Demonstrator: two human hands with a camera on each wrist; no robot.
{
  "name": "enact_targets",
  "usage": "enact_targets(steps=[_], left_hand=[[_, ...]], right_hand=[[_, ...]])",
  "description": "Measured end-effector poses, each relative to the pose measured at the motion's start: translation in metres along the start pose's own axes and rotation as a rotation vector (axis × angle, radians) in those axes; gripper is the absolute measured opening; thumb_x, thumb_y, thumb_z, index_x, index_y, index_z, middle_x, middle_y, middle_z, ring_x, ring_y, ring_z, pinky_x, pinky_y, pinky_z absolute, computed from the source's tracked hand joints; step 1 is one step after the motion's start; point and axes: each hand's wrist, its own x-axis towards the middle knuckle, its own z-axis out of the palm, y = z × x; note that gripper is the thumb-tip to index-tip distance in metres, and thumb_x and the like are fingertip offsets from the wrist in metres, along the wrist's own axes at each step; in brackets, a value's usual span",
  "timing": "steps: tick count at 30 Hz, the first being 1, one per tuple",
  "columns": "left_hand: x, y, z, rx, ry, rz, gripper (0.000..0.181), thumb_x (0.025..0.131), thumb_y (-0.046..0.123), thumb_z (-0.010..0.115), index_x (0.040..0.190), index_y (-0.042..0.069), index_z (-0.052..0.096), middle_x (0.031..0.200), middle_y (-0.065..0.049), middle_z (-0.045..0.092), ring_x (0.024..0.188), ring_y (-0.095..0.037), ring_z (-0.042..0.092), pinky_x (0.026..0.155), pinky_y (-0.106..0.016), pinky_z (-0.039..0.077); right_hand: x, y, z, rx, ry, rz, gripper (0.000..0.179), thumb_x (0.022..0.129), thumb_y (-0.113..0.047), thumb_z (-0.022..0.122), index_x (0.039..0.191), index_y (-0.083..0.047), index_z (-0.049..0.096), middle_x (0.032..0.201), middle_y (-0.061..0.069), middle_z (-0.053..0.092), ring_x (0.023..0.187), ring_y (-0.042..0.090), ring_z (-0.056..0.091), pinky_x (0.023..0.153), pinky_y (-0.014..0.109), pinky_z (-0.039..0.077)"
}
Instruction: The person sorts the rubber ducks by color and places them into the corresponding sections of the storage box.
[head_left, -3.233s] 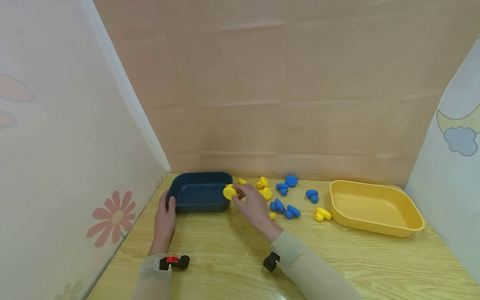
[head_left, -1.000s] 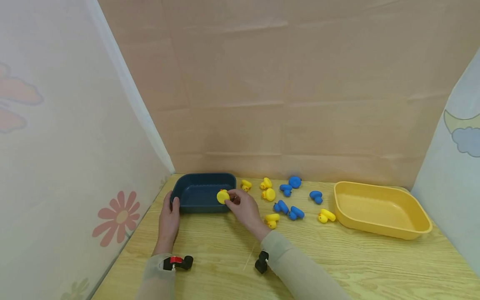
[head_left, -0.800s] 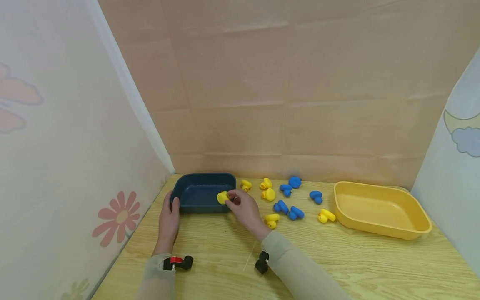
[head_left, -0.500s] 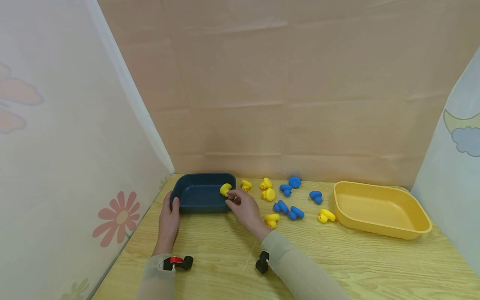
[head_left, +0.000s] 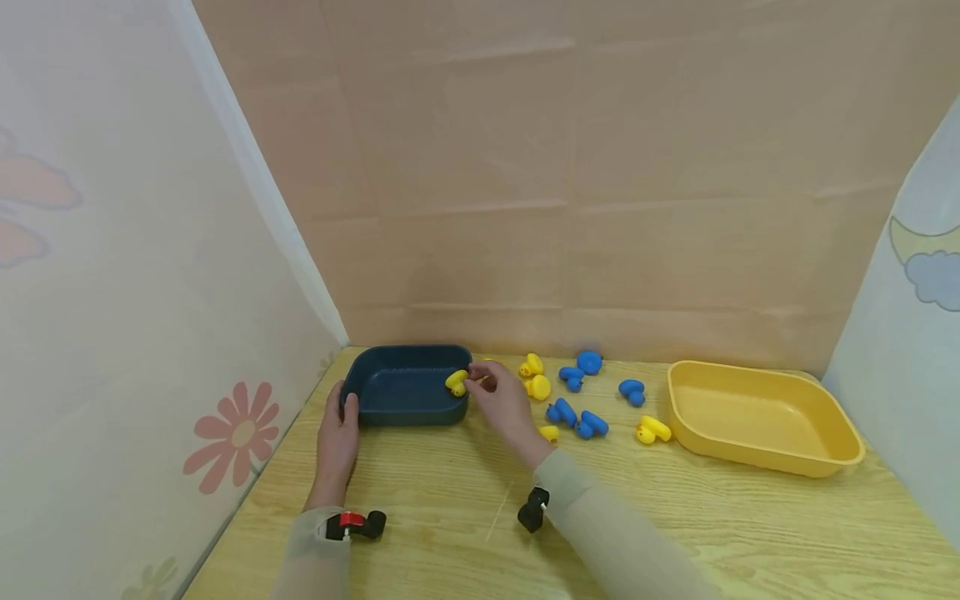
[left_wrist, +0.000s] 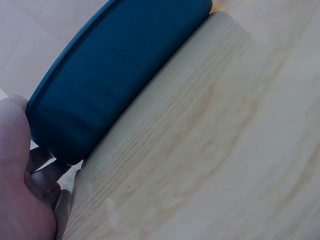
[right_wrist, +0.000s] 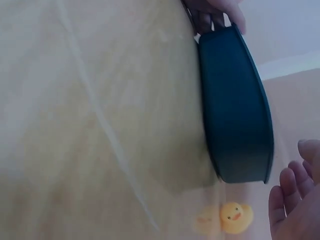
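Note:
At the table's left stands a dark blue basin (head_left: 408,417). My left hand (head_left: 337,442) holds its left end, thumb at the rim; in the left wrist view the other fingers go round the corner. Inside the basin, by the right wall, is a yellow rubber duck (head_left: 457,382) tipped over. My right hand (head_left: 506,404) hovers just beyond the right rim, fingers loosely bent with nothing between them. It partly covers two yellow ducks behind it. In the right wrist view one yellow duck (right_wrist: 236,217) lies on the table past the basin's end.
Right of my hand lie several blue ducks (head_left: 592,424) and several yellow ducks (head_left: 537,387). One yellow duck (head_left: 653,430) lies beside the yellow basin (head_left: 757,458) at the right. A paper-covered wall (head_left: 562,250) closes off the back.
My right hand has carried a yellow duck to the dark blue basin, let it go inside, and drawn back right. The duck has tipped over. My left hand stays on the basin.

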Motion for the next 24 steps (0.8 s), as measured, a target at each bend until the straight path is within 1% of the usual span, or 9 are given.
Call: enact_targets(steps=[5,7,11,13,18,20,24], left_hand=[[-0.001,0.001,-0.001,0.001,-0.007,0.005,0.075,0.119,0.056,0.038,0.178,0.013,0.021,0.182,-0.016,0.021,0.166,-0.042,0.021,0.132,-0.061,0.022],[-0.002,0.002,-0.001,0.001,-0.011,0.005,0.075,0.119,0.057,0.037,0.178,0.013,0.021,0.182,-0.016,0.021,0.166,-0.042,0.021,0.132,-0.061,0.022],[-0.002,0.003,-0.001,-0.001,-0.015,0.006,0.076,0.118,0.058,0.037,0.178,0.014,0.021,0.182,-0.016,0.021,0.166,-0.042,0.021,0.132,-0.062,0.022],[-0.002,0.003,-0.001,-0.003,-0.018,0.008,0.076,0.118,0.058,0.037,0.178,0.014,0.021,0.182,-0.016,0.02,0.166,-0.043,0.021,0.132,-0.063,0.023],[-0.001,0.001,-0.001,-0.013,-0.012,0.012,0.073,0.119,0.054,0.039,0.177,0.013,0.023,0.181,-0.017,0.022,0.165,-0.044,0.023,0.131,-0.063,0.024],[-0.001,0.0,0.0,-0.014,-0.009,0.012,0.073,0.119,0.054,0.039,0.177,0.013,0.023,0.181,-0.017,0.022,0.165,-0.044,0.023,0.131,-0.063,0.024],[0.0,-0.002,0.0,-0.014,-0.003,0.014,0.075,0.118,0.057,0.039,0.177,0.013,0.024,0.181,-0.017,0.023,0.165,-0.043,0.024,0.131,-0.062,0.024]], right_hand=[[0.012,0.0,-0.012,-0.047,0.052,0.003,0.033,0.105,-0.02,0.08,0.135,-0.009,0.075,0.121,0.006,0.076,0.106,0.024,0.07,0.094,0.044,0.061],[0.016,0.001,-0.017,-0.061,0.06,0.005,0.034,0.105,-0.02,0.08,0.136,-0.009,0.075,0.125,0.008,0.075,0.111,0.027,0.07,0.098,0.047,0.06],[0.022,0.004,-0.024,-0.075,0.059,0.007,0.038,0.105,-0.02,0.081,0.14,-0.009,0.072,0.135,0.01,0.073,0.122,0.031,0.069,0.105,0.049,0.058],[0.024,0.006,-0.027,-0.078,0.05,0.006,0.042,0.105,-0.02,0.08,0.143,-0.008,0.07,0.14,0.01,0.072,0.127,0.032,0.067,0.107,0.05,0.057],[0.03,0.012,-0.028,-0.095,0.003,0.034,0.046,0.105,-0.022,0.08,0.148,-0.009,0.067,0.148,0.011,0.068,0.135,0.031,0.063,0.113,0.049,0.053],[0.031,0.014,-0.029,-0.107,-0.018,0.043,0.048,0.105,-0.023,0.08,0.15,-0.01,0.066,0.15,0.011,0.067,0.138,0.032,0.062,0.114,0.049,0.052],[0.031,0.016,-0.031,-0.119,-0.061,0.059,0.053,0.106,-0.024,0.08,0.154,-0.012,0.063,0.155,0.012,0.062,0.14,0.038,0.06,0.112,0.055,0.053]])
